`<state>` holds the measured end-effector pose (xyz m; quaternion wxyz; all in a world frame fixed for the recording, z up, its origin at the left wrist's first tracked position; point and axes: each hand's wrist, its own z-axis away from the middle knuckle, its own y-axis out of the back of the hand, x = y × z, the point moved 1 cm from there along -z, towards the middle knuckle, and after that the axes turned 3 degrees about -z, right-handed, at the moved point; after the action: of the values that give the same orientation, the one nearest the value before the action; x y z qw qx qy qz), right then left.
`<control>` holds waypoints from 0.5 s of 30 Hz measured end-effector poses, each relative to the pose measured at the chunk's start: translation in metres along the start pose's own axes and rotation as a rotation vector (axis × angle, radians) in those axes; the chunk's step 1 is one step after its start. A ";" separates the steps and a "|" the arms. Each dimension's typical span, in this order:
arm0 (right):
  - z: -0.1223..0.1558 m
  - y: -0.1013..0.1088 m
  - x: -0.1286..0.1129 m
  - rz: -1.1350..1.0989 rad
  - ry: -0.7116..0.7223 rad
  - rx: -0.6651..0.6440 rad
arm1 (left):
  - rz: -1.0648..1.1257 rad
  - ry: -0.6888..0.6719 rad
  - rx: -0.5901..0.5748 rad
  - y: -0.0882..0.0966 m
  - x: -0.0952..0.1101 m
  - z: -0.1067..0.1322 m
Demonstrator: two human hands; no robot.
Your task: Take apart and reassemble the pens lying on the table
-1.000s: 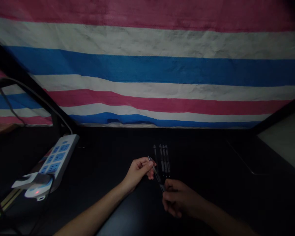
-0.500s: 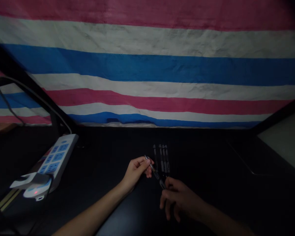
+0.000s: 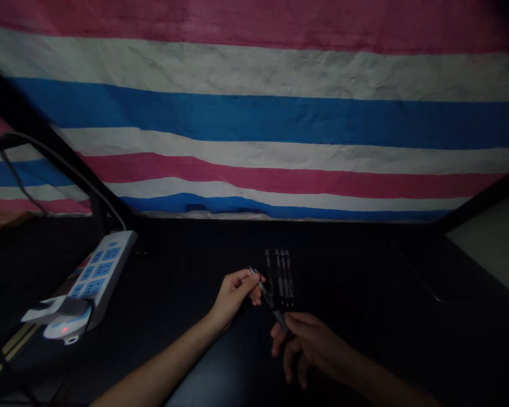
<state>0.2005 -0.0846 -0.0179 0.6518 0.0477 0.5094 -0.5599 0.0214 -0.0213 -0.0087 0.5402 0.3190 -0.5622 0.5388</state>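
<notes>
My left hand (image 3: 236, 289) is closed in a pinch on the silver tip end of a dark pen (image 3: 268, 298) that slants down to the right. At the pen's lower end, my right hand (image 3: 307, 345) pinches it between thumb and forefinger, with the other fingers loosely spread below. Just behind the held pen, several dark pens (image 3: 280, 274) lie side by side on the black table (image 3: 186, 271).
A white power strip (image 3: 96, 277) with blue sockets lies at the left, a plugged adapter with a red light (image 3: 63, 329) at its near end and a cable running back. A pink, white and blue striped sheet (image 3: 254, 113) hangs behind the table.
My right hand's lower fingers have uncurled and spread while it stays at the pen's lower end. My left hand has barely moved.
</notes>
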 end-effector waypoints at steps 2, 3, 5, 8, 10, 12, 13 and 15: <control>0.000 0.001 0.001 0.033 0.020 0.018 | 0.004 0.001 0.006 0.000 0.000 0.000; -0.001 0.002 0.002 0.055 0.025 0.027 | 0.003 0.001 0.004 0.001 -0.001 0.000; -0.001 0.004 0.004 0.072 0.013 0.028 | 0.001 0.000 -0.005 0.001 -0.002 0.001; -0.002 0.004 0.004 0.024 -0.006 -0.007 | 0.010 -0.007 -0.008 0.001 -0.002 0.001; -0.001 0.003 0.002 0.015 0.005 -0.004 | 0.015 -0.013 0.001 0.001 -0.002 0.001; 0.000 0.002 0.000 0.062 0.026 0.041 | 0.014 -0.017 0.005 0.002 -0.002 0.002; 0.000 0.002 -0.001 0.094 0.031 0.068 | 0.014 -0.018 0.005 0.002 -0.002 0.002; -0.001 0.003 -0.001 0.132 0.018 0.095 | 0.021 -0.017 0.000 0.003 -0.002 0.001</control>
<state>0.2027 -0.0821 -0.0189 0.6797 0.1170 0.4837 -0.5389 0.0191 -0.0226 -0.0114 0.5296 0.3176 -0.5704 0.5416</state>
